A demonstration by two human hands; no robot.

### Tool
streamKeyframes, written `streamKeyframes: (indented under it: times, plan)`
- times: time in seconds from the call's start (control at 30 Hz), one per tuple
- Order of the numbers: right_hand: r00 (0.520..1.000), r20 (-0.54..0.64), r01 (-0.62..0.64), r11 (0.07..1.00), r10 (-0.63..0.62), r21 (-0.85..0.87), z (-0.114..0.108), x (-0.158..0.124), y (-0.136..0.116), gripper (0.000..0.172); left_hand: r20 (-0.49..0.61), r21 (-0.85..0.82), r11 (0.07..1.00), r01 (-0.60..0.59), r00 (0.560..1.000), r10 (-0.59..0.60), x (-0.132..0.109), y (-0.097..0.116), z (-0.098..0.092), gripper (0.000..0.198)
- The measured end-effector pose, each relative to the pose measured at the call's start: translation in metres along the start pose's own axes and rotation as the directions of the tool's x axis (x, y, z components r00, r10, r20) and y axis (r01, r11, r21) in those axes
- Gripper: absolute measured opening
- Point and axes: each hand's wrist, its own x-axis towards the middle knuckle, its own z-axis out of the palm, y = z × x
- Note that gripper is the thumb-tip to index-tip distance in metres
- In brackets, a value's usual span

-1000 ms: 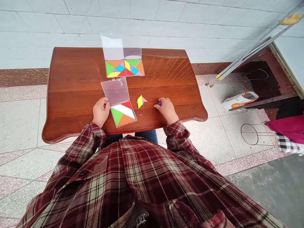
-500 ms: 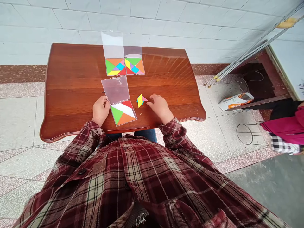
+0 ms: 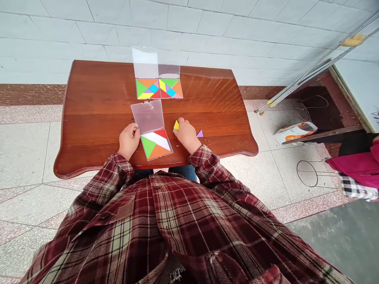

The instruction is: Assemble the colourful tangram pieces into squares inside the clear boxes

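My left hand (image 3: 129, 141) is closed at the left edge of a clear plastic lid (image 3: 149, 116), its thumb and fingertips together there. The lid belongs to an open tangram case (image 3: 161, 155) with green, orange and red pieces in it; a white diagonal band shows between them. My right hand (image 3: 187, 136) curls over the small loose pieces beside the case, fingers closed on a yellow parallelogram (image 3: 176, 125). A bit of blue shows under the yellow; the rest is hidden by the hand. A purple triangle (image 3: 200, 133) lies to the right of this hand.
Two filled tangram cases, a left one (image 3: 142, 96) and a right one (image 3: 177, 88), stand open side by side at the back of the wooden table (image 3: 97, 118). Crutches (image 3: 296, 83) lean at the right. A person's red sleeve (image 3: 352, 157) shows at the right edge.
My right hand has moved left onto the loose pieces and its fingers have closed on the yellow one. The purple triangle has come into view. My left hand stays at the lid.
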Motion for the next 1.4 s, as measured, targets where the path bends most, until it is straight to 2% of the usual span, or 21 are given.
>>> streamKeyframes:
  times: [0.3, 0.5, 0.8, 0.9, 1.07, 1.2, 1.4]
  plan:
    - [0.997, -0.063, 0.047, 0.987, -0.038, 0.153, 0.003, -0.001, 0.01, 0.04, 0.0, 0.007, 1.0, -0.016, 1.0, 0.016, 0.0, -0.004, 0.001, 0.018]
    - [0.989, -0.031, 0.148, 0.966, -0.144, 0.21, 0.006, 0.0, 0.014, 0.005, 0.004, 0.004, 1.0, -0.008, 1.0, 0.008, 0.0, -0.004, 0.001, 0.019]
    - [0.985, -0.082, 0.169, 0.921, -0.15, 0.351, 0.009, -0.002, 0.022, 0.012, 0.01, 0.007, 1.0, -0.004, 1.0, 0.004, 0.001, -0.004, 0.0, 0.021]
    - [0.987, -0.05, 0.159, 0.911, -0.152, 0.38, 0.008, -0.004, 0.021, 0.003, 0.011, 0.0, 1.0, -0.006, 1.0, 0.006, 0.001, -0.005, 0.0, 0.022]
    - [0.983, -0.035, 0.179, 0.901, -0.18, 0.396, 0.003, -0.015, 0.015, 0.036, 0.01, 0.009, 1.0, -0.001, 1.0, 0.001, 0.002, -0.004, 0.0, 0.023]
    - [0.968, -0.022, 0.241, 0.908, -0.248, 0.344, -0.003, -0.028, 0.008, 0.035, 0.011, 0.012, 1.0, 0.004, 1.0, -0.004, 0.002, -0.002, 0.0, 0.021]
    - [0.938, 0.089, 0.31, 0.926, -0.335, 0.213, 0.001, -0.043, -0.002, 0.037, 0.0, -0.014, 1.0, 0.004, 1.0, -0.004, 0.002, -0.003, 0.002, 0.022]
